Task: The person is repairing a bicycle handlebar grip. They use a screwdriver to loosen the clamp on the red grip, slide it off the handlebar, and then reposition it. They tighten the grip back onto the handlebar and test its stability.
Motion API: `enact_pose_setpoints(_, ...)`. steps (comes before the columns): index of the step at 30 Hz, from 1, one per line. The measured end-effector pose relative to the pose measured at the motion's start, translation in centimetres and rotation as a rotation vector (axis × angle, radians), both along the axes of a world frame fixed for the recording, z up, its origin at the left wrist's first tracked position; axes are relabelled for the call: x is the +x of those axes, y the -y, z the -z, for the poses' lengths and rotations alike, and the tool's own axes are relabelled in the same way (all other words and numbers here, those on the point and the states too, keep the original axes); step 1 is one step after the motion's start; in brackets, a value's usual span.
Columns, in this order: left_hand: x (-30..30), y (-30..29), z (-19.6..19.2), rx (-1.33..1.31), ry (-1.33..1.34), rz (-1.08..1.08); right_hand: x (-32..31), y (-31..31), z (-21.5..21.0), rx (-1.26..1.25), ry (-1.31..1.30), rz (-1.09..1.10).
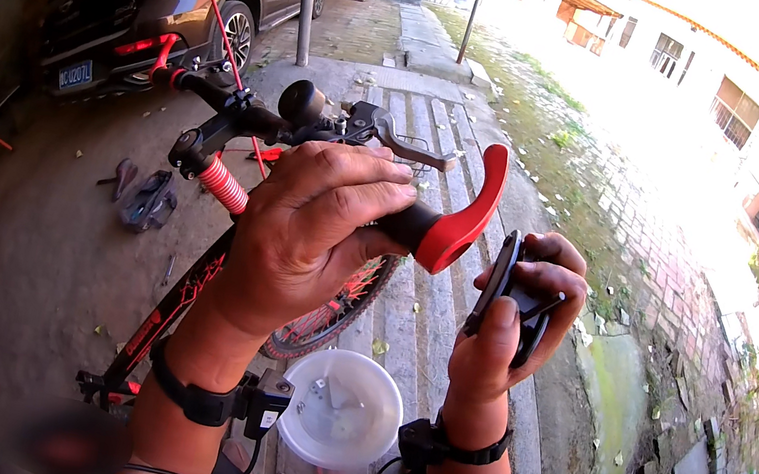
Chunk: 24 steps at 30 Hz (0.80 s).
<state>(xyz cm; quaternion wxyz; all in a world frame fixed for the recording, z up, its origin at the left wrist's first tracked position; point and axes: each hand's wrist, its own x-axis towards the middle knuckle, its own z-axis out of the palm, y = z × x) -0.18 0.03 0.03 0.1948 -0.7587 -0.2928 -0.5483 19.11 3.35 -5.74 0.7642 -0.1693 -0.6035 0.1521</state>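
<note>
A black and red bicycle stands before me, its handlebar [253, 121] running from far left toward the middle. My left hand [306, 224] is closed round the right-hand grip, which is mostly hidden under the fingers. From the grip's outer end [407, 227] a curved red bar end [466, 217] sticks up. A brake lever [410, 148] and a round black bell-like part [301, 104] sit just beyond the fingers. Right of the bar end, apart from it, my right hand [529, 309] grips a black folding multi-tool [496, 283]; a thin rod juts from it.
Below the hands stands a white plastic tub [295, 425] with small parts inside. The bicycle's wheel [329, 320] is behind my left wrist. A dark bag [150, 202] and a saddle [119, 178] lie on the ground at left. A dark car [176, 8] is parked beyond a post [307, 1].
</note>
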Motion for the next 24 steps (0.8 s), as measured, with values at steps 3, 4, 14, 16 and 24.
enact_pose_setpoints(3,-0.1,0.0,0.0,-0.007,-0.014,-0.026,0.0,0.3,0.0,-0.087,-0.089,-0.132)
enact_pose_setpoints(4,-0.2,0.1,0.0,-0.013,-0.021,-0.024,0.1,0.6,-0.2,-0.112,-0.098,-0.162)
enact_pose_setpoints(14,0.6,0.5,-0.5,-0.034,-0.073,-0.067,1.2,0.5,1.0,-0.171,-0.055,-0.197)
enact_pose_setpoints(16,0.4,0.3,-0.5,-0.016,-0.083,-0.080,1.6,0.0,1.8,-0.170,-0.011,-0.186)
enact_pose_setpoints(24,-0.3,-0.3,-0.2,0.001,-0.116,-0.153,2.0,0.4,2.6,-0.248,-0.031,-0.236)
